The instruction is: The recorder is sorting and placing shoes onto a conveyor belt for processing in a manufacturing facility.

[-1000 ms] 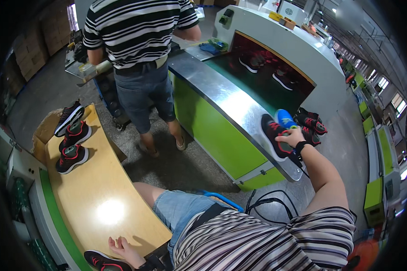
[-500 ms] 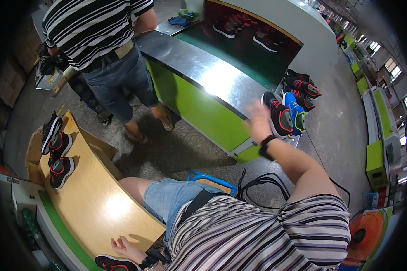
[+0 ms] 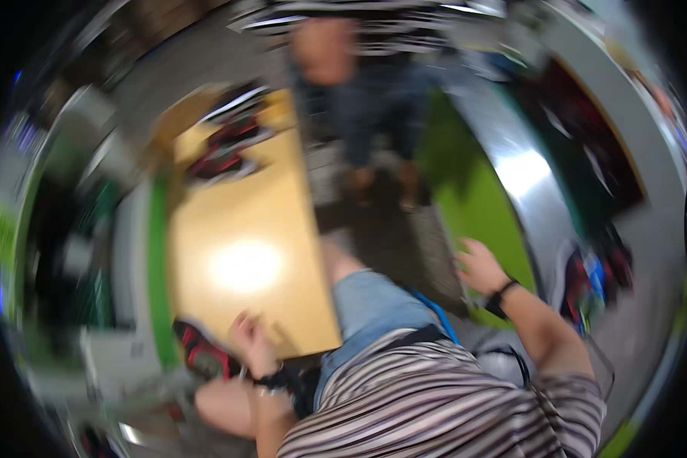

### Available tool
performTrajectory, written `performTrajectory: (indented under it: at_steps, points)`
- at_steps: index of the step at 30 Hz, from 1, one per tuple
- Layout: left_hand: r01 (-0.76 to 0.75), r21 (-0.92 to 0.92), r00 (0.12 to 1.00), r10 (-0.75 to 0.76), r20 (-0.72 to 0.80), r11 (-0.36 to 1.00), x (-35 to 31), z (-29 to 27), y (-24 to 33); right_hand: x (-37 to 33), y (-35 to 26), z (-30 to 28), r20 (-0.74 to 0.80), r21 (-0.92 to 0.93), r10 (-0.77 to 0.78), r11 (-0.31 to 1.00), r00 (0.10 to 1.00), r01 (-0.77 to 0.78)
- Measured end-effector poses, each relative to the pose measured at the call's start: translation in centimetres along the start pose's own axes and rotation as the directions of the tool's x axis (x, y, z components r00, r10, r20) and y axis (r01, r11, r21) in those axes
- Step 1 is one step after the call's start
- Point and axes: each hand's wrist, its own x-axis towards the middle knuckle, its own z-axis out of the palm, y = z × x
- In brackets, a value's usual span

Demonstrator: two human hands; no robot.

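Near shoe (image 3: 200, 354): black, red trim.
Far shoes (image 3: 229, 141): black and red, pale soles; blurred.
Tabletop (image 3: 282, 229): light wood-yellow.
Table-side strip (image 3: 159, 267): green.
Wearer's shirt (image 3: 420, 397): striped black, white, mauve-grey.
Wearer's shorts (image 3: 378, 305): light denim blue.
Wristband (image 3: 499, 298): black.
Bench panel (image 3: 477, 217): lime green.
Bench top (image 3: 496, 126): silver.
Bench-end shoe (image 3: 595, 276): bright blue, blurred.
Co-worker's shirt (image 3: 404, 34): black-and-white stripes.

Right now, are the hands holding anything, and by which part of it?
Nothing seems held, though the picture is blurry: the right hand looks empty, and so does the left hand, beside a black-and-red shoe.
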Motion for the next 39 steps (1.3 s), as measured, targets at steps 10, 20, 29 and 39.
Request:
performTrajectory:
  at_steps: [10, 20, 29, 39]
  points:
    - [-0.100, 0.085, 0.990, 0.090, 0.112, 0.991, -5.2, -2.1, 11.1, 12.2, -5.0, 1.2, 0.094, 0.107, -0.220, 0.972, 0.971, 0.210]
    - [0.009, 0.367, 0.887, 0.162, -0.433, 0.930, -8.2, -11.2, 11.2, 36.8, -21.9, 0.0, -0.378, 0.246, -0.558, 0.709, 0.739, 0.661]
    - [0.083, 0.419, 0.917, 0.095, -0.387, 0.904, -7.6, -10.8, 9.1, 48.6, -31.8, 4.9, -0.304, 0.428, -0.374, 0.768, 0.876, 0.476]
    - [0.075, 0.165, 0.960, -0.027, -0.278, 0.984, -3.2, -6.8, 6.4, 30.7, -31.2, 4.1, -0.199, 0.429, -0.370, 0.799, 0.907, 0.420]
